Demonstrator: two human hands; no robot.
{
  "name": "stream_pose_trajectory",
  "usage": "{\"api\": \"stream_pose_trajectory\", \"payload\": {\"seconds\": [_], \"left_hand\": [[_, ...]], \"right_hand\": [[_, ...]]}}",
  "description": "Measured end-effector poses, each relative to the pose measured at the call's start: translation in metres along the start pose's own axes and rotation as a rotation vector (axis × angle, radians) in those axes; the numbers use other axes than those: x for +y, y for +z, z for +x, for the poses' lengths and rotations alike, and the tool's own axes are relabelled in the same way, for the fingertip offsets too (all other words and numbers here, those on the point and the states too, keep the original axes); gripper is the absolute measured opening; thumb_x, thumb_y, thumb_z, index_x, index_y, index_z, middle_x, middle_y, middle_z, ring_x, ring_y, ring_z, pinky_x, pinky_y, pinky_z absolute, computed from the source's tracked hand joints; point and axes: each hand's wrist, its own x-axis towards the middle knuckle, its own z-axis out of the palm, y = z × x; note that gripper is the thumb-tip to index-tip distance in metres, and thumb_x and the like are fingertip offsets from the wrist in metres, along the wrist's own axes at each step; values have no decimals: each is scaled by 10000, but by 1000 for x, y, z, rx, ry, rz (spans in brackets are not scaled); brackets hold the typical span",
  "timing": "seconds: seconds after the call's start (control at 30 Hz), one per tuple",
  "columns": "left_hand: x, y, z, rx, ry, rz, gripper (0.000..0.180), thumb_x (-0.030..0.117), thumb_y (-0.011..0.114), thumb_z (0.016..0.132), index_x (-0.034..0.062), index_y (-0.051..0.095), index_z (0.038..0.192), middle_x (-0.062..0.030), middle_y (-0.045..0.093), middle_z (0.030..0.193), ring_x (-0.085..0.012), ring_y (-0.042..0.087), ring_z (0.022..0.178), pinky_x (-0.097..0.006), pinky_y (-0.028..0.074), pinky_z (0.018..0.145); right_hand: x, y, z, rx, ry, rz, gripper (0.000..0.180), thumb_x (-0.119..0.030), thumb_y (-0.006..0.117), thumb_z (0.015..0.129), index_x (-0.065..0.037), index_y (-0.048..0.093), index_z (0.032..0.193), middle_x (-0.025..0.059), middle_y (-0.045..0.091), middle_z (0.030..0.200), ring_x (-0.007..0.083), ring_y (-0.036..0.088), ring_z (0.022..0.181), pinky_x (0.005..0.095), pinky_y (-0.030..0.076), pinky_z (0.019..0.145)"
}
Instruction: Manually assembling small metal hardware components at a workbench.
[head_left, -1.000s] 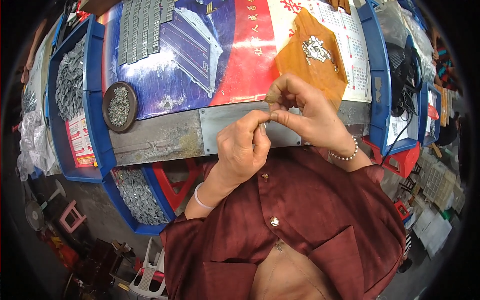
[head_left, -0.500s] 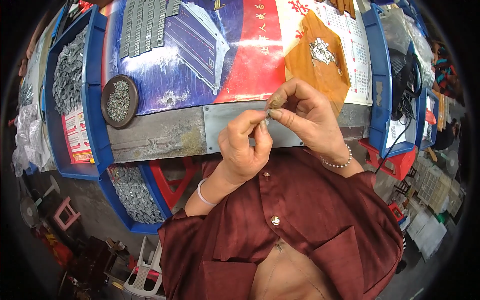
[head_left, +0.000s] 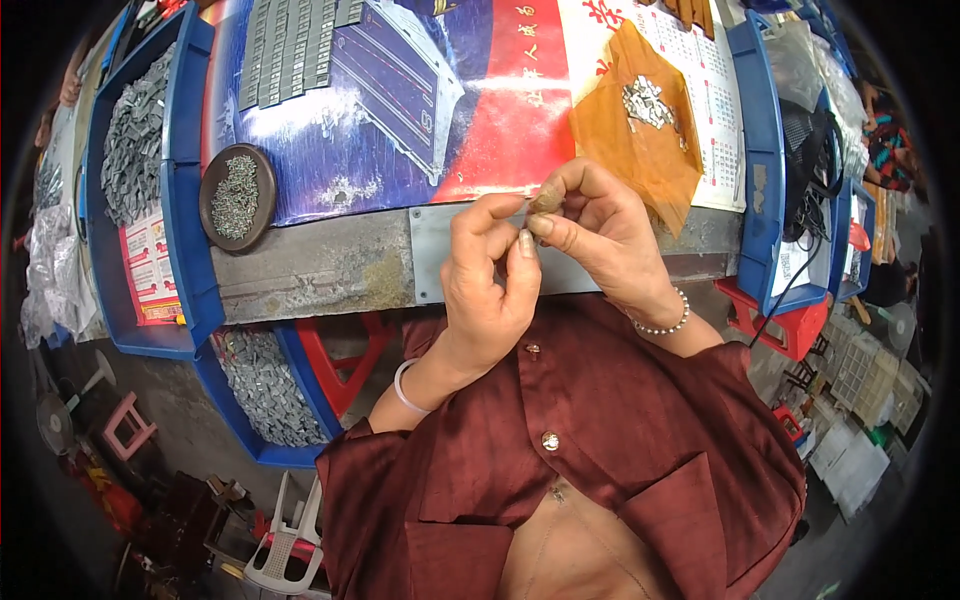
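My left hand (head_left: 488,285) and my right hand (head_left: 608,235) meet fingertip to fingertip above the near edge of the workbench. Each is closed in a pinch of thumb and index finger. Whatever lies between the tips is tiny and mostly hidden, so I cannot name it. A tan covering (head_left: 547,198) wraps the right index fingertip. Beyond the right hand, small silvery metal pieces (head_left: 648,103) lie in a heap on an amber sheet (head_left: 612,148). To the left stands a round dark dish (head_left: 262,217) of small screws (head_left: 235,196).
Grey parts in rows (head_left: 288,52) lie at the back on a printed poster (head_left: 500,150). Blue bins (head_left: 183,150) of grey pieces stand at the left, one lower bin (head_left: 312,385) below the bench edge. Another blue bin (head_left: 762,170) stands right, above a red stool (head_left: 790,325).
The left index finger has lifted and bent away from its thumb tip slightly. The small grey piece seen between the fingertips before is now mostly hidden. The right hand has barely shifted.
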Motion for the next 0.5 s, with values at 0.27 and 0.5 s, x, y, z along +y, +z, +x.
{"api": "stream_pose_trajectory", "payload": {"seconds": [0.27, 0.5], "left_hand": [[3, 2, 1, 46, -142, -175, 319, -59, 515, 865, -25, 427, 1170, -54, 549, 625, -60, 497, 566, -220, 408, 535], [0, 1, 5, 16, 168, 204, 332, -77, 538, 830, -44, 447, 1147, -104, 629, 744, -143, 619, 584, -262, 480, 528]], "right_hand": [[-3, 1, -6, -1, 43, 52, 158, -31, 590, 887, 3, 526, 1028, 21, 563, 931, 74, 551, 863, 235, 478, 764], [5, -3, -6, -14, -22, -112, 151, -11, 580, 876, 0, 532, 1019, 27, 564, 934, 74, 545, 875, 236, 468, 788]]}}
